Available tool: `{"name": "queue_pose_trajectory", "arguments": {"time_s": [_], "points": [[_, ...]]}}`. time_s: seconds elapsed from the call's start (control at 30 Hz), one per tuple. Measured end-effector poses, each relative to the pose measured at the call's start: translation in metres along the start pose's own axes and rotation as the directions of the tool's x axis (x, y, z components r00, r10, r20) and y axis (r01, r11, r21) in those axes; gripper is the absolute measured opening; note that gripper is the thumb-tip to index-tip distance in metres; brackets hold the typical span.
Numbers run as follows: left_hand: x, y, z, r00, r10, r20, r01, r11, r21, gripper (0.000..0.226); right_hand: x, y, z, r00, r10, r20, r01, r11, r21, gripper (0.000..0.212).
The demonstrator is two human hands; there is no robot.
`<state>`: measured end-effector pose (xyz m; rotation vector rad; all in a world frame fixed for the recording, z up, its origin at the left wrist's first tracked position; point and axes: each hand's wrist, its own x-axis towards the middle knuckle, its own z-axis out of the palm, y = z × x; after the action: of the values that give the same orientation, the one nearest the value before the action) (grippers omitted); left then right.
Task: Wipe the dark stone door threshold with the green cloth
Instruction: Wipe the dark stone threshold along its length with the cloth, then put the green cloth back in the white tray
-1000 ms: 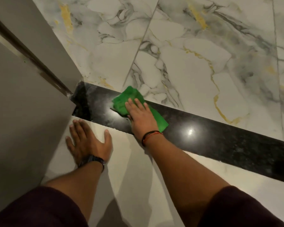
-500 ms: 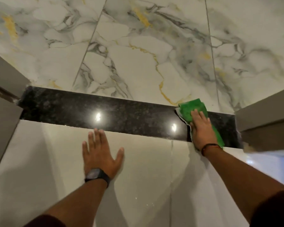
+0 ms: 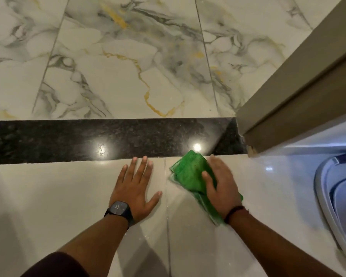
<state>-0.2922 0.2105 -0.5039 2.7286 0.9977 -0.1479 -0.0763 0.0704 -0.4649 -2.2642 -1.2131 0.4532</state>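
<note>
The dark stone threshold (image 3: 68,140) runs as a glossy black band across the floor, with two light reflections on it. The folded green cloth (image 3: 188,172) lies mostly on the pale near tile, only its far tip touching the threshold's near edge. My right hand (image 3: 222,186) presses on the cloth, thumb hooked over it. My left hand (image 3: 134,186), with a black watch on the wrist, rests flat with fingers spread on the pale tile, fingertips just short of the threshold.
Veined white marble tiles (image 3: 118,66) lie beyond the threshold. A brown door frame post (image 3: 288,108) stands at the threshold's right end. A pale blue-white rounded tub or fixture (image 3: 336,206) sits at the right edge. Plain cream tile (image 3: 48,206) lies under my arms.
My right hand has pulled the cloth back off the threshold onto the near tile. The view has shifted right and closer; the left door frame is out of view. My left hand stays flat.
</note>
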Motion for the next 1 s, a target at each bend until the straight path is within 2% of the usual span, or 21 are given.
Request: {"name": "queue_pose_trajectory", "arguments": {"time_s": [0.03,0.17,0.23,0.33,0.5,0.6,0.83,1.0], "points": [[0.000,0.001,-0.001,1.000,0.020,0.010,-0.020,1.000,0.000,0.084,0.007,0.003,-0.004,0.997,0.074,-0.035,-0.075,0.997,-0.030,0.055],[0.003,0.005,-0.006,0.997,0.072,0.023,-0.070,0.995,-0.066,0.087,0.032,0.006,-0.013,0.944,0.275,0.181,-0.243,0.953,-0.180,0.046],[0.008,0.010,-0.011,0.994,0.107,0.017,-0.105,0.990,-0.098,0.087,0.040,0.001,-0.016,0.918,0.316,0.240,-0.274,0.942,-0.195,0.032],[0.016,0.024,-0.035,0.997,0.071,-0.016,-0.073,0.988,-0.135,0.077,0.038,-0.010,-0.024,0.915,0.291,0.278,-0.234,0.947,-0.221,0.020],[0.010,0.060,-0.107,0.991,0.074,-0.108,-0.094,0.977,-0.193,0.064,0.003,-0.038,-0.074,0.944,0.267,0.193,-0.257,0.963,-0.076,0.013],[-0.004,0.093,-0.164,0.996,0.055,-0.065,-0.067,0.979,-0.192,0.068,-0.026,-0.061,-0.131,0.940,0.328,0.092,-0.330,0.944,-0.003,0.011],[-0.031,0.230,-0.310,0.975,0.215,0.051,-0.195,0.946,-0.260,0.084,-0.092,-0.101,-0.351,0.872,0.482,-0.086,-0.465,0.870,0.161,0.010],[-0.014,0.350,-0.374,0.923,0.380,0.064,-0.346,0.891,-0.294,0.096,-0.111,-0.091,-0.491,0.848,0.490,-0.202,-0.465,0.871,0.161,0.012]]}}
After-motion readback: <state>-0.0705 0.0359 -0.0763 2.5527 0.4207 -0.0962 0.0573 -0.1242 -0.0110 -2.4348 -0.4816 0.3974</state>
